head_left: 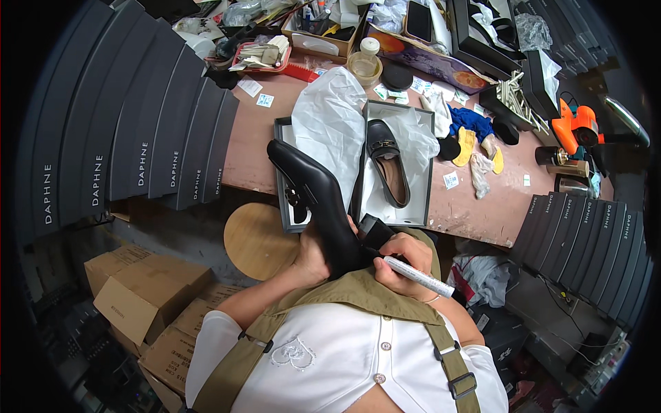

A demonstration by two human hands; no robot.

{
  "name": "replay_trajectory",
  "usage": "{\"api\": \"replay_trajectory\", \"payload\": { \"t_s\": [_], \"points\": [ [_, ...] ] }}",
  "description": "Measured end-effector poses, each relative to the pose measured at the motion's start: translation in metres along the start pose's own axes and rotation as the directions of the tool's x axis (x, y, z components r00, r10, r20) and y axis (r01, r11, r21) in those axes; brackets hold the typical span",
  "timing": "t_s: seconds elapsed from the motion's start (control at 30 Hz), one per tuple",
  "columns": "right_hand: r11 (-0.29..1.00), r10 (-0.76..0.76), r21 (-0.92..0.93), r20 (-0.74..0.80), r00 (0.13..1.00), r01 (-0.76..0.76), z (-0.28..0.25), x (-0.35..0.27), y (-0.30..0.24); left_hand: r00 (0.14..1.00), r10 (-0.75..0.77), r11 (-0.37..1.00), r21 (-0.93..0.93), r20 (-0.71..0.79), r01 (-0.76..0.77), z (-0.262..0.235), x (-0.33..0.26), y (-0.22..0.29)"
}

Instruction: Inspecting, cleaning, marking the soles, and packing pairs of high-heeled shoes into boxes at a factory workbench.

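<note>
Black, glossy shoe (313, 182), head view: held toe up-left, above the near-L part of an open shoebox (417, 212), rear end close to the wearer's khaki apron (375, 294). L hand (312, 256) is curled round the rear part of the shoe, fingers closed on it, grip partly hidden behind it. R hand (407, 265) is closed in a pinch on a white pen (421, 278), working end aimed at the heel area; contact vs. small gap can't be told. Risks (judged): (1) pen skids & leaves a stray mark on the upper, b/c the surface is smooth, curved & held in the air w/o firm backing; (2) tip overshoots onto L fingers or apron, b/c the work sits v. close to the body, w/ a white shirt (334, 344) also nearby; (3) L grip twists, b/c a glossy finish gives little friction, so toe or ornament (296, 198) could knock the box rim & scuff; (4) any wet trace, if laid down too soon, could smear onto tissue paper (327, 110) or the second shoe (387, 162), which lies in the box's R half.
</note>
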State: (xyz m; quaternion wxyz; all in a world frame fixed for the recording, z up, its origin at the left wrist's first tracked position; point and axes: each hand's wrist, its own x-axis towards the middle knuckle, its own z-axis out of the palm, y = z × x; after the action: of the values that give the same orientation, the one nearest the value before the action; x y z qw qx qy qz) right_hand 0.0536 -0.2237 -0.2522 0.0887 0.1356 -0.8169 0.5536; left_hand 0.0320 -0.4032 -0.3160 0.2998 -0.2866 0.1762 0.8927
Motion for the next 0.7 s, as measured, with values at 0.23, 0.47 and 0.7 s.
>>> {"api": "replay_trajectory", "payload": {
  "t_s": [0.23,0.47,0.7],
  "points": [
    [1.000,0.005,-0.010,0.011,1.000,-0.005,-0.001,0.001,-0.001,0.999,-0.008,0.999,-0.045,0.048,0.010,-0.005,0.002,-0.001],
    [1.000,-0.006,-0.019,0.025,1.000,0.007,-0.002,0.002,-0.002,0.998,0.030,0.994,0.106,0.061,-0.036,0.005,-0.003,0.001],
    [0.999,-0.011,-0.040,0.047,0.999,0.013,-0.002,0.002,-0.003,0.999,0.025,0.997,0.074,0.046,-0.029,0.008,-0.004,0.000]
  ]
}}
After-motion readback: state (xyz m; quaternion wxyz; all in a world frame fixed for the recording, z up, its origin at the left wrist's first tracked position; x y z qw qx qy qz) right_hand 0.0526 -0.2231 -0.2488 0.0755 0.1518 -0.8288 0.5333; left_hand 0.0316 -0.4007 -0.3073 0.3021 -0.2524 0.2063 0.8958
